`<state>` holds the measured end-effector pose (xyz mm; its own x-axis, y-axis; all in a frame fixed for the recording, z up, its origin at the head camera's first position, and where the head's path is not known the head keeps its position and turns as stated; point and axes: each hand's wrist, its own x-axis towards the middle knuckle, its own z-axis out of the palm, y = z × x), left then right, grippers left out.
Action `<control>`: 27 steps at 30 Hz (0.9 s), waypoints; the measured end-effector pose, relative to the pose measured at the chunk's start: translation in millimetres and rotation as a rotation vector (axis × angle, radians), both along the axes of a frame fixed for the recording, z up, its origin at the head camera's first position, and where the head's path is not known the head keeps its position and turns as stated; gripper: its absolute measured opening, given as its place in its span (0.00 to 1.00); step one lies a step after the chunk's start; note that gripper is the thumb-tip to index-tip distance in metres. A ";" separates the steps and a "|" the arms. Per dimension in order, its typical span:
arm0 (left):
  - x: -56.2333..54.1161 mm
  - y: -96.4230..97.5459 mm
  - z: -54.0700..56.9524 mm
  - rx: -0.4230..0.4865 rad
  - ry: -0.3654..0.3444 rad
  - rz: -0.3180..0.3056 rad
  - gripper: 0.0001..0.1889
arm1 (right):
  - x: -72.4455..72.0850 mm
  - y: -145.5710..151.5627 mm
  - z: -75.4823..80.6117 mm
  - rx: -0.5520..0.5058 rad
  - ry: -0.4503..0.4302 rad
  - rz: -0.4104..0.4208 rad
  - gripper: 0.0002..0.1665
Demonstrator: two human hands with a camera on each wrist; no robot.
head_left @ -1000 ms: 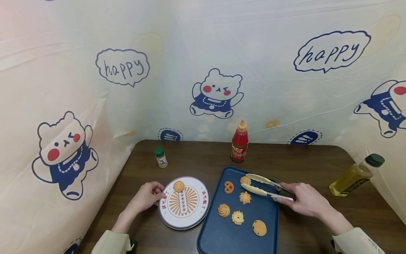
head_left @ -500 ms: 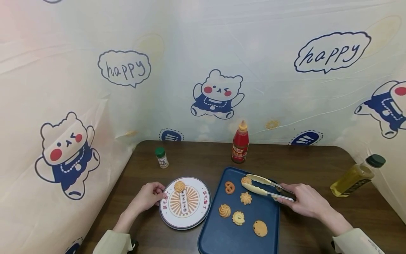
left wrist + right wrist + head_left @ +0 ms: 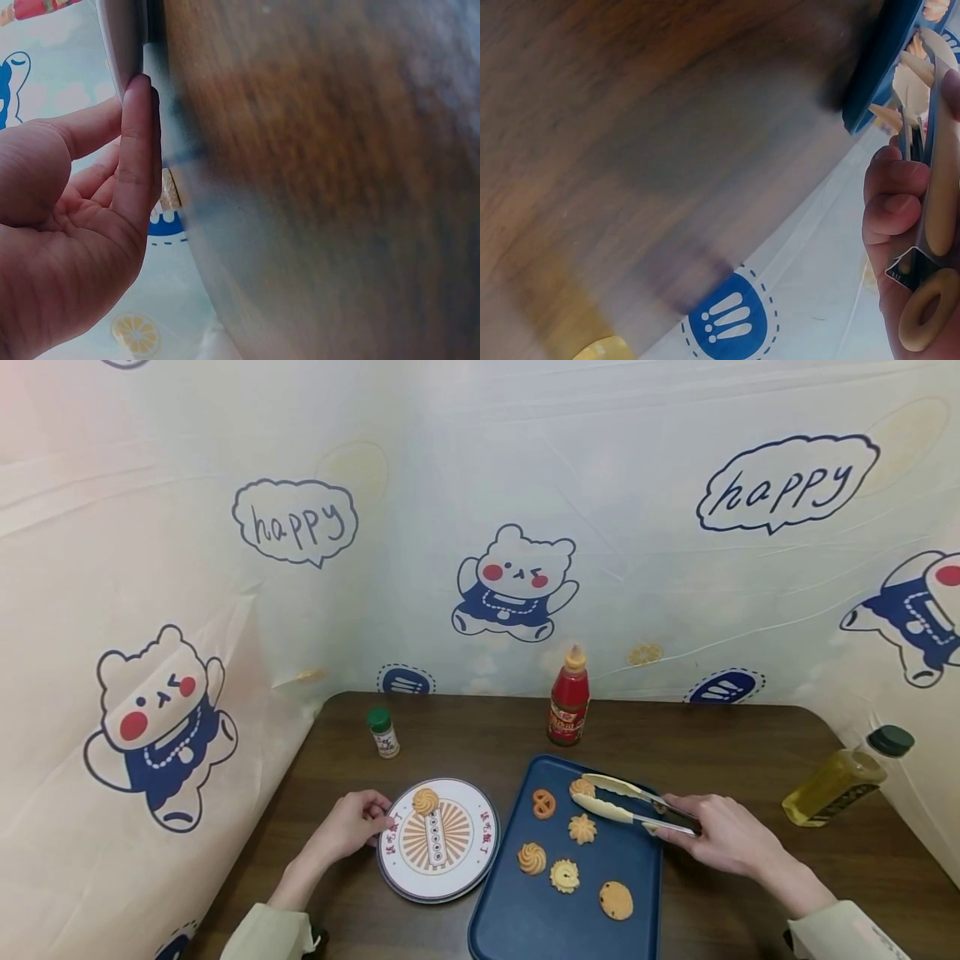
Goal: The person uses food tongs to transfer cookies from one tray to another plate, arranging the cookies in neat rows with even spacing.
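My left hand pinches the left rim of the white plate, which is stacked on another. In the left wrist view, thumb and a finger meet at the plate's edge. One swirled cookie lies near that plate's far rim. My right hand grips metal tongs with cream tips, held over the blue tray. The spread tips stand on either side of a round cookie at the tray's far end. The right wrist view shows fingers around the tongs' handle.
Other cookies lie on the tray, among them a pretzel and a spotted cookie. Behind stand a red sauce bottle and a green-capped shaker. An oil bottle stands at right. A printed curtain rises behind the table.
The whole head view has shifted very slightly to the right. Both hands, the plate and the tongs keep their places relative to each other.
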<state>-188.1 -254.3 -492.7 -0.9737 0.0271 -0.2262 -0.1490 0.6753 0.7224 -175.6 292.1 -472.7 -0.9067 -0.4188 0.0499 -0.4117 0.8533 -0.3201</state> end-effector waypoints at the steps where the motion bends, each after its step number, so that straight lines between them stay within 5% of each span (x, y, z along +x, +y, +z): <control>1: 0.0 0.0 0.1 -0.001 0.001 -0.003 0.10 | 0.2 -0.5 0.5 -0.003 -0.003 0.002 0.40; 27: -0.3 -0.2 -0.2 -0.005 0.000 -0.006 0.11 | -23.8 -61.6 19.9 -0.049 0.067 0.121 0.38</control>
<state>-188.4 -254.5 -492.9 -0.9735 0.0318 -0.2263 -0.1449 0.6799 0.7189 -199.4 230.5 -452.8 -0.8435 -0.5207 0.1318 -0.5327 0.7798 -0.3288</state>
